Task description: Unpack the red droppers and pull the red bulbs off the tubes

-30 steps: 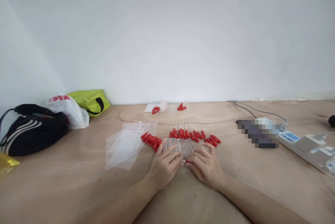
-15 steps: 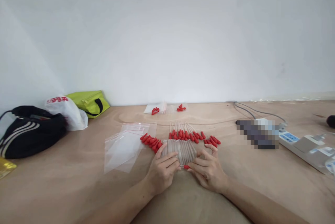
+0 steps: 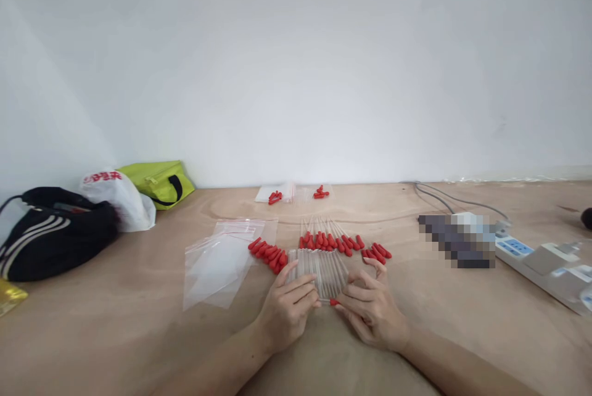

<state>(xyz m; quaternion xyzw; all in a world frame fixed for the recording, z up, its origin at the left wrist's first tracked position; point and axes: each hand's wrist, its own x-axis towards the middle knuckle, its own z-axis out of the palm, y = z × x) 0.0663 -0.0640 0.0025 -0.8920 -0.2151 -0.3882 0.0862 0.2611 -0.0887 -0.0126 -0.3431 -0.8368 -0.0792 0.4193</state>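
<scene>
My left hand (image 3: 290,308) is closed in a pinch on the glass tube of a dropper, close to my body. My right hand (image 3: 374,309) pinches the red rubber bulb (image 3: 333,301) at the tube's right end; fingers cover part of the bulb. Just beyond my fingertips lies a row of clear glass tubes (image 3: 319,266) side by side. Loose red bulbs (image 3: 268,254) are heaped beyond my left hand, and a few more bulbs (image 3: 377,252) sit by my right fingertips. Behind the tubes, several droppers with red bulbs (image 3: 326,240) point toward the wall.
Flat clear zip bags (image 3: 222,260) lie on the left. Bagged droppers (image 3: 275,197) rest near the wall. Farther left are a black bag (image 3: 60,235), a white plastic bag (image 3: 120,202) and a green bag (image 3: 157,181). A power strip (image 3: 546,272) and a blurred-out dark object (image 3: 456,242) stand right.
The gap between my hands has widened slightly, and more of the clear tube shows left of the red bulb. Less of the bulb shows beside my right fingers. Other things have stayed put.
</scene>
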